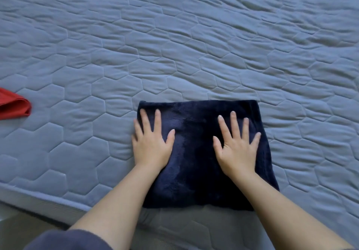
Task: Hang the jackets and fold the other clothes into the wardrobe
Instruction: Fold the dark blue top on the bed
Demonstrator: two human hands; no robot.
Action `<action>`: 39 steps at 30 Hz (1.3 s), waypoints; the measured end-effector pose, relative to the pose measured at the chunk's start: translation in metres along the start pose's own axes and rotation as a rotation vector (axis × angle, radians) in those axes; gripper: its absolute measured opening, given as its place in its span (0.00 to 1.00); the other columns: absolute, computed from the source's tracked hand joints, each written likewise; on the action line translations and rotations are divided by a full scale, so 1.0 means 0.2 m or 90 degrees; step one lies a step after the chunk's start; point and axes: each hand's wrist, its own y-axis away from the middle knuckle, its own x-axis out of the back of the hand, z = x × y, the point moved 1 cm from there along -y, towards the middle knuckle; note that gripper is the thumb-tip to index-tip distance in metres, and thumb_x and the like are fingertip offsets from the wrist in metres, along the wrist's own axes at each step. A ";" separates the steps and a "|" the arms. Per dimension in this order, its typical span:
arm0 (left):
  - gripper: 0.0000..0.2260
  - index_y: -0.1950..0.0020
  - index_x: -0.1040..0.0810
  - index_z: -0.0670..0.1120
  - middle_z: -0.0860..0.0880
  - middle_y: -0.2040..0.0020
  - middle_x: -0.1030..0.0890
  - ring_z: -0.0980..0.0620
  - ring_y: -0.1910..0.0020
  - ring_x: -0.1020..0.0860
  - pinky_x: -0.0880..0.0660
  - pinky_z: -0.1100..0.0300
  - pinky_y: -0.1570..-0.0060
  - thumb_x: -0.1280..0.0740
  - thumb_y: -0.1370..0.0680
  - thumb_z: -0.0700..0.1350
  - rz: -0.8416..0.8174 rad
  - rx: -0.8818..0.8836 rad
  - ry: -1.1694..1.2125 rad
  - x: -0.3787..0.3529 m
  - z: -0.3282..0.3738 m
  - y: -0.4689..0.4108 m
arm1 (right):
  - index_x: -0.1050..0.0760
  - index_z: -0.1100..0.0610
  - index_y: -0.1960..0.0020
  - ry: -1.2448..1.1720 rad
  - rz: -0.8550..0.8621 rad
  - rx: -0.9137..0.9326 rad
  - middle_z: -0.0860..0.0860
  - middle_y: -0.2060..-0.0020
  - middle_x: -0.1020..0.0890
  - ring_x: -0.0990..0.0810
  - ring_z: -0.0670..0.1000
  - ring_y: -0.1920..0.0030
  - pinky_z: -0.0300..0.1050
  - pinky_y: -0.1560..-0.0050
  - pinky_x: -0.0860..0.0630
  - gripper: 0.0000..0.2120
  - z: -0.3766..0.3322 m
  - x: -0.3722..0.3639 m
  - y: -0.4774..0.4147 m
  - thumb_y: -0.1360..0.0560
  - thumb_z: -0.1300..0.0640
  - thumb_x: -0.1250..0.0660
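- Head view: navy fleece garment (pixel 194 158) is folded into a compact rectangle and lies on the near edge of the bed (pixel 194 55), centre frame.
- Left hand (pixel 151 145) lies flat on the garment's left side, its outer fingers (pixel 138 127) at the fold's left edge. Splayed and straight, gripping nothing.
- Right hand (pixel 237 150) lies flat on the right side, also spread and pressing, with no grasp.
- Red garment (pixel 13 105) is at the far left of frame, well apart. It looks folded but is mostly cut off, so I can't confirm.
- Progress, my read: the navy fold looks finished or at its last smoothing pass.
- Left to do: carry it to the wardrobe, which is not in view, and likely the red piece too. No jackets or hangers are visible, so the hanging status is unknown.
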 end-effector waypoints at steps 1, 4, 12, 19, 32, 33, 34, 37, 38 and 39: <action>0.33 0.22 0.55 0.54 0.42 0.21 0.55 0.37 0.25 0.46 0.37 0.41 0.33 0.54 0.23 0.66 -0.009 0.043 0.053 0.02 -0.01 0.02 | 0.62 0.37 0.25 -0.009 -0.012 -0.041 0.44 0.23 0.60 0.58 0.56 0.23 0.69 0.30 0.54 0.28 0.03 0.02 0.01 0.21 0.38 0.54; 0.34 0.21 0.57 0.51 0.42 0.22 0.51 0.40 0.26 0.41 0.37 0.45 0.33 0.45 0.21 0.61 -0.032 0.170 0.252 0.11 -0.07 0.08 | 0.57 0.39 0.23 -0.174 -0.042 -0.145 0.48 0.22 0.54 0.50 0.56 0.23 0.61 0.29 0.43 0.31 0.16 0.09 0.07 0.21 0.40 0.47; 0.38 0.33 0.29 0.42 0.48 0.42 0.20 0.49 0.46 0.21 0.25 0.57 0.51 0.28 0.34 0.64 -0.226 0.394 0.762 0.14 -0.22 0.21 | 0.28 0.57 0.36 -0.679 -0.241 -0.391 0.51 0.50 0.18 0.19 0.51 0.50 0.48 0.51 0.25 0.23 0.40 0.19 0.28 0.26 0.46 0.32; 0.28 0.41 0.21 0.43 0.45 0.49 0.16 0.46 0.47 0.18 0.24 0.54 0.46 0.27 0.34 0.60 -0.373 0.394 0.868 0.12 -0.24 0.17 | 0.23 0.55 0.39 -0.863 -0.354 -0.502 0.58 0.49 0.16 0.17 0.59 0.48 0.55 0.43 0.23 0.29 0.40 0.16 0.29 0.34 0.39 0.27; 0.14 0.39 0.23 0.41 0.42 0.45 0.17 0.44 0.46 0.19 0.25 0.54 0.50 0.33 0.23 0.44 -0.324 0.314 0.886 0.32 -0.26 0.22 | 0.26 0.55 0.36 -0.946 -0.311 -0.421 0.59 0.48 0.16 0.18 0.60 0.48 0.52 0.51 0.21 0.20 0.40 0.40 0.39 0.27 0.53 0.31; 0.16 0.36 0.26 0.41 0.42 0.43 0.19 0.44 0.46 0.20 0.24 0.54 0.51 0.34 0.23 0.43 -0.306 0.319 0.836 0.32 -0.26 0.22 | 0.27 0.55 0.35 -0.874 -0.304 -0.407 0.59 0.49 0.16 0.17 0.60 0.49 0.52 0.51 0.21 0.20 0.40 0.39 0.38 0.26 0.56 0.30; 0.19 0.33 0.31 0.42 0.42 0.39 0.21 0.43 0.44 0.22 0.25 0.52 0.49 0.34 0.23 0.42 -0.270 0.323 0.735 0.31 -0.27 0.21 | 0.28 0.55 0.34 -0.762 -0.282 -0.393 0.58 0.49 0.17 0.18 0.59 0.51 0.51 0.52 0.22 0.22 0.41 0.36 0.38 0.26 0.59 0.30; 0.31 0.23 0.46 0.41 0.40 0.26 0.36 0.41 0.29 0.36 0.37 0.49 0.31 0.35 0.23 0.46 -0.110 0.232 0.314 0.31 -0.24 0.23 | 0.37 0.55 0.27 -0.372 -0.169 -0.295 0.59 0.39 0.23 0.23 0.60 0.42 0.51 0.43 0.26 0.32 0.37 0.31 0.36 0.29 0.61 0.32; 0.32 0.23 0.46 0.41 0.40 0.24 0.40 0.42 0.26 0.40 0.41 0.49 0.28 0.36 0.22 0.47 -0.042 0.155 0.256 0.33 -0.22 0.25 | 0.40 0.54 0.25 -0.277 -0.114 -0.239 0.60 0.33 0.28 0.28 0.61 0.35 0.53 0.38 0.29 0.34 0.32 0.31 0.36 0.29 0.59 0.32; 0.31 0.23 0.46 0.41 0.41 0.23 0.43 0.42 0.25 0.43 0.44 0.49 0.27 0.37 0.22 0.47 0.027 0.067 0.216 0.33 -0.18 0.28 | 0.41 0.54 0.24 -0.204 -0.048 -0.180 0.59 0.29 0.33 0.33 0.60 0.30 0.56 0.33 0.33 0.35 0.26 0.31 0.36 0.29 0.57 0.33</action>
